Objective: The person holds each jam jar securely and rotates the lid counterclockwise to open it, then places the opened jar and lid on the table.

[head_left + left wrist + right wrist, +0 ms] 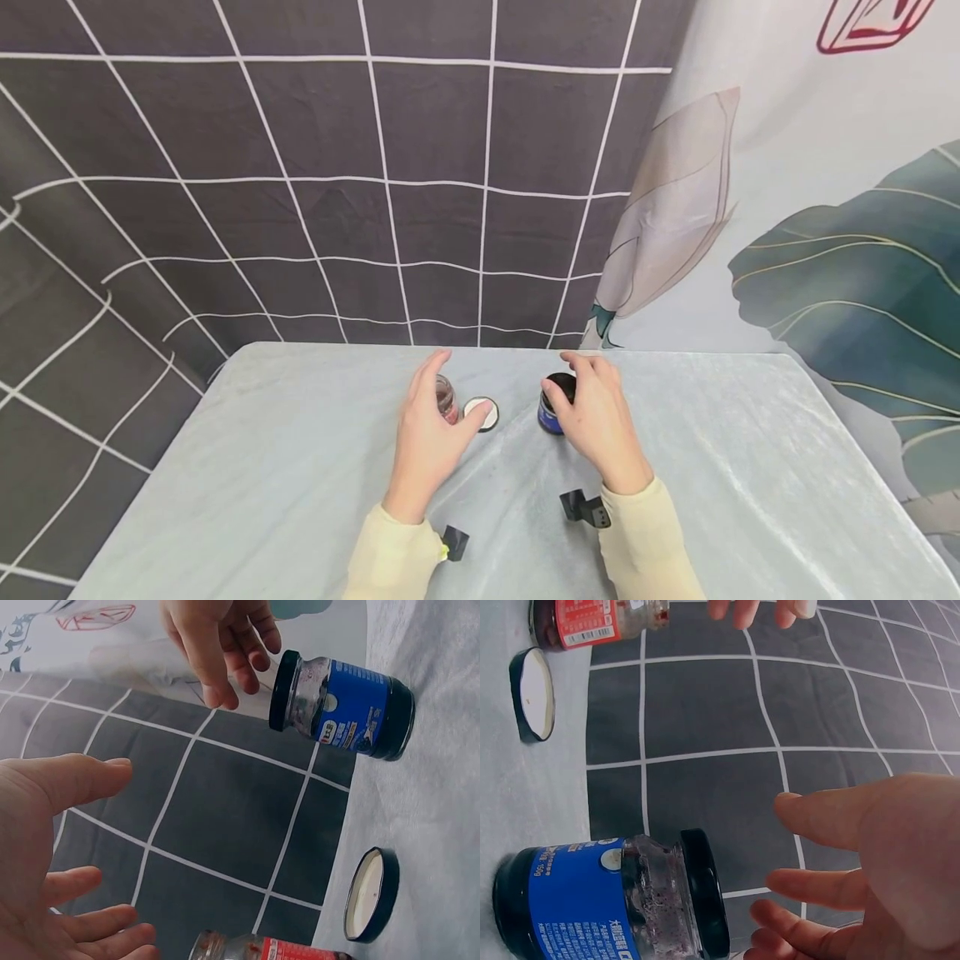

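My left hand [429, 442] hovers beside a glass jar with a red label [592, 622], fingers spread and holding nothing. That jar stands upright without a lid, and its dark reddish contents show through the glass. A loose lid [372, 895], dark at the rim and white inside, lies upturned on the cloth between the two jars. To the right, a jar with a blue label [577, 904] stands upright with its black lid [703, 894] on. Above it is my right hand [600, 412], thumb and fingers parted, with a gap to the lid in the right wrist view.
A pale grey-blue cloth [285, 467] covers the table. Behind it hangs a dark curtain with a white grid [427, 225], and a leaf-patterned white curtain [697, 275] is at the right. Black camera mounts [585, 508] sit at my wrists.
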Available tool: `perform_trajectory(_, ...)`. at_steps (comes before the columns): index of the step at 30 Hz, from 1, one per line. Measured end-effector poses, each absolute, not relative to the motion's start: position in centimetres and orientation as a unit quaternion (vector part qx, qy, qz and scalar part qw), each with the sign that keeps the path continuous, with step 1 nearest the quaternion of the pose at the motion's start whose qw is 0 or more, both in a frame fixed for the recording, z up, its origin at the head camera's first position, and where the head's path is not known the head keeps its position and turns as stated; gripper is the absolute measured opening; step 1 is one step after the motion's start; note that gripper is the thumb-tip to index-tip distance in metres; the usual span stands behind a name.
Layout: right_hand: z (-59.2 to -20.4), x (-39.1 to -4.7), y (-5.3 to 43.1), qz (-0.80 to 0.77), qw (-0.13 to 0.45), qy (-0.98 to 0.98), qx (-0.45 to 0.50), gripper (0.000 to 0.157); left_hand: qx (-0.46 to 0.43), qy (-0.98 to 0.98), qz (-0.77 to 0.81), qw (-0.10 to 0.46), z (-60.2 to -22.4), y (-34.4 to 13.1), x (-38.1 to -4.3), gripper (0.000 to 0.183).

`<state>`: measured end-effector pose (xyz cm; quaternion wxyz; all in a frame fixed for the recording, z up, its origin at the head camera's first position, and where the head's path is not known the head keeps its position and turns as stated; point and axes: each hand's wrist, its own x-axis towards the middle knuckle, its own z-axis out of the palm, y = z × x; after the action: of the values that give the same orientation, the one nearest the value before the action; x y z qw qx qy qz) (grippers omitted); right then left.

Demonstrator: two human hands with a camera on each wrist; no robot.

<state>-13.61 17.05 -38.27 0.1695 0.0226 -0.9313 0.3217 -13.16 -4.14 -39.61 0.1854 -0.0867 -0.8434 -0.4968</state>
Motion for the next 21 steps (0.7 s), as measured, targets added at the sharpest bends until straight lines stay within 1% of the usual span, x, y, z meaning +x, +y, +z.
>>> perform_trajectory(9, -38.2, -13.6, 17.2, 0.316, 0.151, -0.937, 0.013, 0.047, -0.095, -0.848, -0.488, 0.185, -39.8, -3.0, -13.3, 0.076)
perform_trajectory(21, -38.3, -13.6, 17.4, 0.308, 0.141, -0.941, 0.008, 0.050, -0.084, -0.861, -0.483, 0.138, -40.6, -1.4, -13.3, 0.075)
